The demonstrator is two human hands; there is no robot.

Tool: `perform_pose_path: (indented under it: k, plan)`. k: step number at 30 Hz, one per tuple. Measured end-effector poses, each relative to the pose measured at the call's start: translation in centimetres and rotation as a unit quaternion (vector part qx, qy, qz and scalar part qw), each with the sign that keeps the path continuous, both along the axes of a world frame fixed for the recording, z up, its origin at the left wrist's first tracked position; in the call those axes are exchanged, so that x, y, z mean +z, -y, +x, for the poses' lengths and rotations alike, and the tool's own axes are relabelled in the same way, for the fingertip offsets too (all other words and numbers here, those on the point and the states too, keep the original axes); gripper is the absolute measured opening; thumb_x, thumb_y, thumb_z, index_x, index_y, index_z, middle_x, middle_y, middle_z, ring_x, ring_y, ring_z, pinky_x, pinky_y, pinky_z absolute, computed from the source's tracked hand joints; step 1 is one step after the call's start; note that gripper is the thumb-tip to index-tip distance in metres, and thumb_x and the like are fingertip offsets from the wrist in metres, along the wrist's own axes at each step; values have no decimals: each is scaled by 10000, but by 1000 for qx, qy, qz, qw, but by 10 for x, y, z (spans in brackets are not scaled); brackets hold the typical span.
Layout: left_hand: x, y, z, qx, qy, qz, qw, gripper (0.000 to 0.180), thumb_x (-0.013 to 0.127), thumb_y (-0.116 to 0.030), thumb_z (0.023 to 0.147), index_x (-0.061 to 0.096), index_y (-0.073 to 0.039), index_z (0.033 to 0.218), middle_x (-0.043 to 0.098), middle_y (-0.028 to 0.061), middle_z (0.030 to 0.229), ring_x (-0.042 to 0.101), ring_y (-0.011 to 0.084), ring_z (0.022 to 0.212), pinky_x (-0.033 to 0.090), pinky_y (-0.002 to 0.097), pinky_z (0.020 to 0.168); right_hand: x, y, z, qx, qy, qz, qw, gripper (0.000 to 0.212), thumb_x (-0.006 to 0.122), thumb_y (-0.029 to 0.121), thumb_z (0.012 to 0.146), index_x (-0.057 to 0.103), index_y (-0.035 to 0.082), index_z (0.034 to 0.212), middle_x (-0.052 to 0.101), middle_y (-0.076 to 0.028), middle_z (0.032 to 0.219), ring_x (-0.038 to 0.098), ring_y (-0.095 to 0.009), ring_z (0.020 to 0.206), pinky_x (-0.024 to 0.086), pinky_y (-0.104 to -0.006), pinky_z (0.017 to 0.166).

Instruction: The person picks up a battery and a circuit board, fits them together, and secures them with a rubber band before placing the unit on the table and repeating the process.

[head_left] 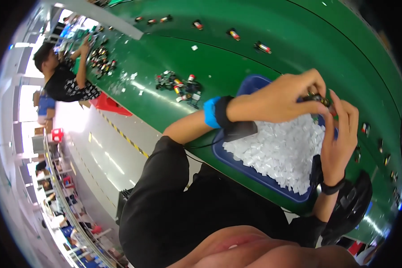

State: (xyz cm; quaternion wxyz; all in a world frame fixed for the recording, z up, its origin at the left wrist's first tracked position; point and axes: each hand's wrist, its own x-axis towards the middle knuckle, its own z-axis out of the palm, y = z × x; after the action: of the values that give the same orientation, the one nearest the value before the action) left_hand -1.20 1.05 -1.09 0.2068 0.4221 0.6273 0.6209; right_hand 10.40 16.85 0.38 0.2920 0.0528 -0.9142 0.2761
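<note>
Above the far right part of a blue tray (pixel 250 163), my hands meet at a small dark part with brassy bits (pixel 316 99). My left hand (pixel 279 98) pinches it between thumb and bent fingers, largely covering it. From the right, my right hand (pixel 341 129) is closed in at the same part with thumb and fingertips; the exact contact is partly hidden. Heaped in the tray beneath are many small white flat pieces (pixel 272 147). A black and a blue band circle my left wrist, and a black band my right.
Left of the tray lies a cluster of small dark parts with coloured bands (pixel 178 87) on the green table (pixel 147 107). Similar parts (pixel 262 47) are spaced along the far strip. A black plastic bag (pixel 350 205) sits near my right forearm. A co-worker (pixel 67 76) works at far left.
</note>
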Motion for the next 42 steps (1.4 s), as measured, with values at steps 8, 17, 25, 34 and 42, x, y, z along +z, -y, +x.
perform_pose_path:
  k: [8, 17, 25, 34, 42]
  plan:
    - [6, 5, 0, 23, -212, -48, 976, 332, 708, -331, 909, 553, -61, 1025, 632, 85, 857, 628, 254, 685, 485, 357, 591, 4, -7, 7, 32, 157, -329, 930, 207, 633, -36, 916, 592, 0, 1116, 577, -61, 1084, 608, -120, 895, 550, -259, 655]
    - [-6, 3, -1, -53, -279, 25, 959, 262, 699, -261, 895, 556, -77, 1014, 606, 68, 880, 645, 264, 686, 486, 374, 551, 20, -39, 9, 137, 342, -347, 862, 208, 677, -31, 870, 573, 5, 1047, 565, -48, 1025, 557, -89, 801, 518, -249, 608]
    - [-7, 0, 20, 152, -391, -105, 902, 211, 681, -210, 890, 547, -68, 970, 591, 66, 838, 641, 253, 599, 446, 351, 431, -5, 3, 1, -37, 88, -87, 992, 228, 690, -51, 845, 574, -3, 1035, 587, -76, 987, 598, -135, 820, 525, -264, 685]
    - [6, 4, 22, 99, -237, -112, 960, 86, 572, -77, 881, 513, -54, 941, 554, 108, 799, 621, 290, 595, 426, 407, 464, -3, -4, 0, 53, 88, -281, 954, 252, 713, -99, 810, 585, -1, 1004, 602, -98, 973, 595, -171, 894, 514, -285, 774]
    - [12, 10, 13, -54, 68, -7, 996, 115, 557, -149, 936, 552, -39, 970, 623, 75, 900, 598, 178, 819, 463, 385, 712, 9, -16, 3, 125, 28, -134, 983, 298, 752, -126, 748, 587, 10, 956, 675, -113, 958, 589, -232, 919, 504, -344, 798]
